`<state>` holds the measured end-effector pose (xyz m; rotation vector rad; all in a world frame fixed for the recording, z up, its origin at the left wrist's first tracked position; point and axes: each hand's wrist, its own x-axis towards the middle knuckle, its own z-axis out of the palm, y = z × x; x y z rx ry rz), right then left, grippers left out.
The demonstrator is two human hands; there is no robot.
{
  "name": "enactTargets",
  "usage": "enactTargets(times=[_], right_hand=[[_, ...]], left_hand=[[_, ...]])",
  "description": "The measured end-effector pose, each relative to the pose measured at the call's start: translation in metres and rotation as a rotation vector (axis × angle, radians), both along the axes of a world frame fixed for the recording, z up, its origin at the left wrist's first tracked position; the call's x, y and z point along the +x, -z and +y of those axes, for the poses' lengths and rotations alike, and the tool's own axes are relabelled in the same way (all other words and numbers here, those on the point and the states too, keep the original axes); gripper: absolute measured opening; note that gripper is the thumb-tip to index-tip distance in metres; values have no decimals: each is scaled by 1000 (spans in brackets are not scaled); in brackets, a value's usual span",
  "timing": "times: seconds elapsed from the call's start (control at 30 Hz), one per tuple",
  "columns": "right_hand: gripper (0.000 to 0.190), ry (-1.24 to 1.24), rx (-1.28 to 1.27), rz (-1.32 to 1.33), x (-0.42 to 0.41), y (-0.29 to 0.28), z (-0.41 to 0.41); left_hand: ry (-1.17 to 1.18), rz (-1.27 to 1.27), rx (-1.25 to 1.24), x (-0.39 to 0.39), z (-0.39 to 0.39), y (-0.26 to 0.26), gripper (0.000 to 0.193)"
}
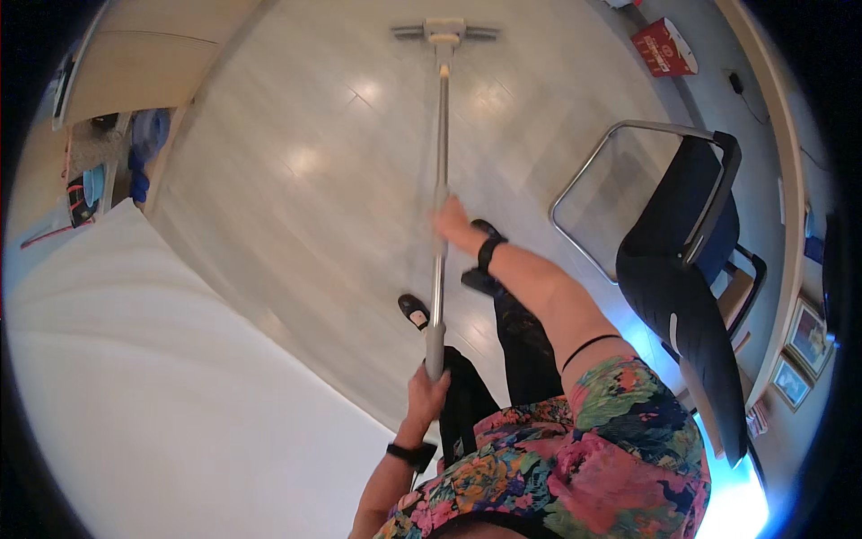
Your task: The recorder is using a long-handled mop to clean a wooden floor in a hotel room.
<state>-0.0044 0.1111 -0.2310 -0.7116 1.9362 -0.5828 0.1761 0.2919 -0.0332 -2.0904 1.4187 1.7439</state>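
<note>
A floor mop with a long metal pole (442, 135) stretches straight ahead of me across the pale floor. Its flat head (445, 30) lies on the floor at the far end, crosswise to the pole. Near my waist, my left hand (425, 397) grips the grey handle end (435, 354). Farther along, my right hand (454, 221) is closed around the middle of the pole, slightly blurred. Both wrists wear black bands. Beneath the pole my feet stand apart in dark shoes (412, 310).
To my right stands a black chair (680, 249) with a bent metal tube frame (582, 168). A red paper bucket (665, 48) sits by the wall at the far right. A white-covered surface (168, 377) fills the left, beyond which an open cabinet (114, 148) holds several items.
</note>
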Motion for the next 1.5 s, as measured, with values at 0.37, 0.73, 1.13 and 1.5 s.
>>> enactTargets(times=[0.37, 0.73, 1.13, 1.5], right_hand=[[54, -108, 44, -131, -14, 0, 14], [18, -75, 377, -769, 161, -58, 349], [20, -77, 900, -743, 214, -102, 451], [23, -601, 199, -172, 209, 0, 179]], left_hand=[[-256, 184, 72, -21, 36, -6, 24], [-191, -122, 231, 152, 379, -70, 37], [-309, -317, 270, 175, 574, -42, 38], [-350, -271, 128, 96, 242, -34, 30]])
